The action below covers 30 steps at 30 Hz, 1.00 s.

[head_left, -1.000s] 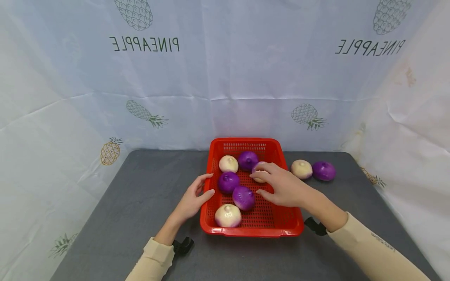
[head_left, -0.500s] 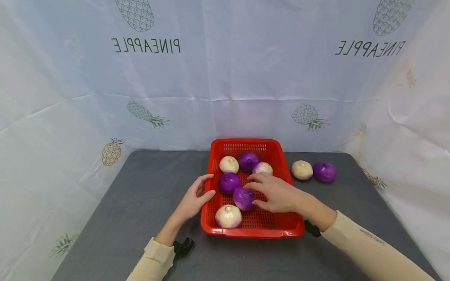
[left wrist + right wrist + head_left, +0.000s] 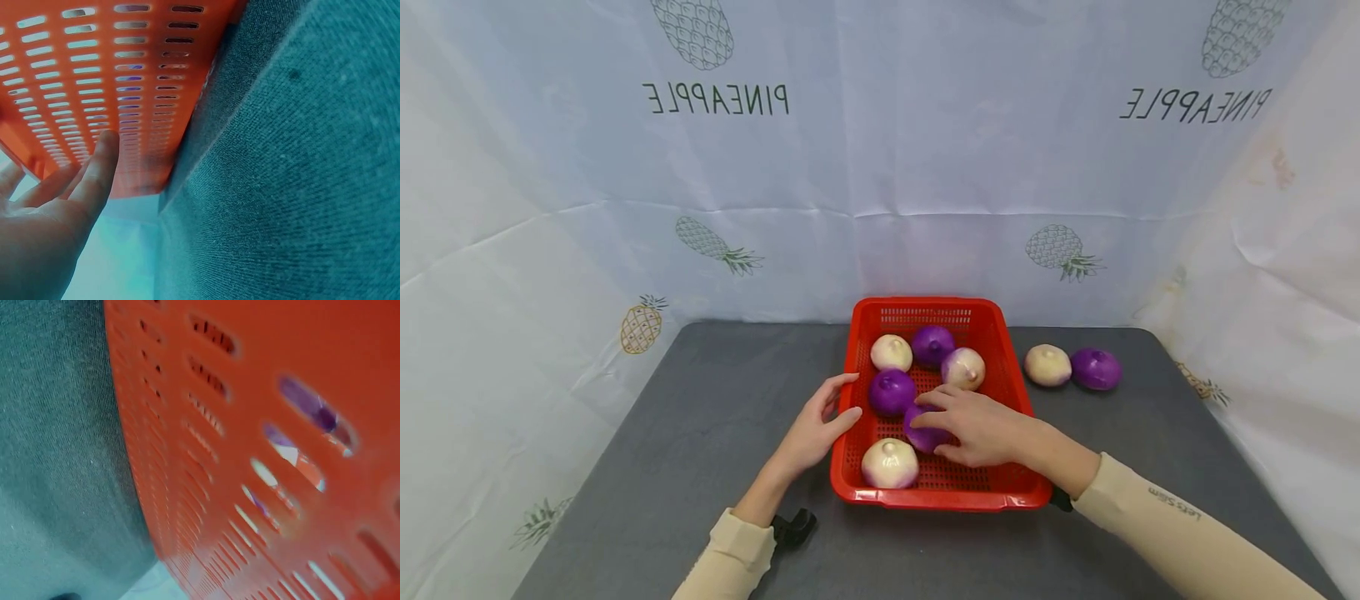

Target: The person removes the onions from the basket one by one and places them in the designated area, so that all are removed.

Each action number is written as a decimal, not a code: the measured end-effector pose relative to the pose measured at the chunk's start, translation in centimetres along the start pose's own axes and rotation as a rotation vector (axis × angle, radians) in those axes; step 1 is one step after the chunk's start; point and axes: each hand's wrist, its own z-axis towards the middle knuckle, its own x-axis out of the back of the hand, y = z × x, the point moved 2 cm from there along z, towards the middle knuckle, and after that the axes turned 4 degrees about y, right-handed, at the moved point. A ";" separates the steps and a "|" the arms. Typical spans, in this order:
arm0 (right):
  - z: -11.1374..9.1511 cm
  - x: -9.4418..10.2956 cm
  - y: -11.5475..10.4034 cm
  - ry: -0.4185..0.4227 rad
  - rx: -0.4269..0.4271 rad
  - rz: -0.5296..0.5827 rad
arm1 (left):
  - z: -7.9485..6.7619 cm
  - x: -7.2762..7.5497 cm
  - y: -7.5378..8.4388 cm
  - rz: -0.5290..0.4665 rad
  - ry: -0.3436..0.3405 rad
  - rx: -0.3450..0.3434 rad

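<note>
A red perforated plastic basket holds several onions, some purple and some white with purple shading. My right hand is inside it, fingers and thumb curled round a purple onion and partly covering it. In front of that onion sits a white onion; behind it are another purple onion and a white-and-purple onion. My left hand is at the basket's left rim with loosely extended fingers. In the left wrist view its fingertip reaches the slotted wall from outside. The right wrist view shows only the basket wall, not the hand.
To the right of the basket, a white onion and a purple onion lie on the dark grey table. A white curtain with pineapple prints hangs behind the table and at both sides.
My right hand has moved left and toward me, from the white-and-purple onion at the basket's right to the purple onion near the middle. The left hand has stayed at the rim.
</note>
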 end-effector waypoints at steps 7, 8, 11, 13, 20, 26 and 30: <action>-0.3 -0.7 0.2 -0.033 -0.027 0.004 | 0.0 -0.1 0.1 -0.002 0.001 0.000; -0.4 -0.8 0.2 -0.037 -0.034 0.009 | 0.0 -0.1 0.1 0.001 0.003 0.000; -0.5 -0.8 0.2 -0.047 -0.048 0.026 | 0.0 -0.1 0.1 0.006 0.006 0.003; -0.5 -0.8 0.2 -0.055 -0.063 0.037 | 0.0 -0.1 0.1 0.011 0.007 0.004; -0.7 -0.7 0.4 -0.058 -0.116 0.055 | 0.0 -0.1 0.0 0.024 0.010 0.012; -1.3 0.3 0.4 -0.009 -0.120 0.061 | 0.0 -0.1 0.0 0.004 0.006 0.009; -1.7 1.1 0.3 0.031 -0.121 0.066 | 0.0 -0.1 0.1 -0.003 0.006 0.006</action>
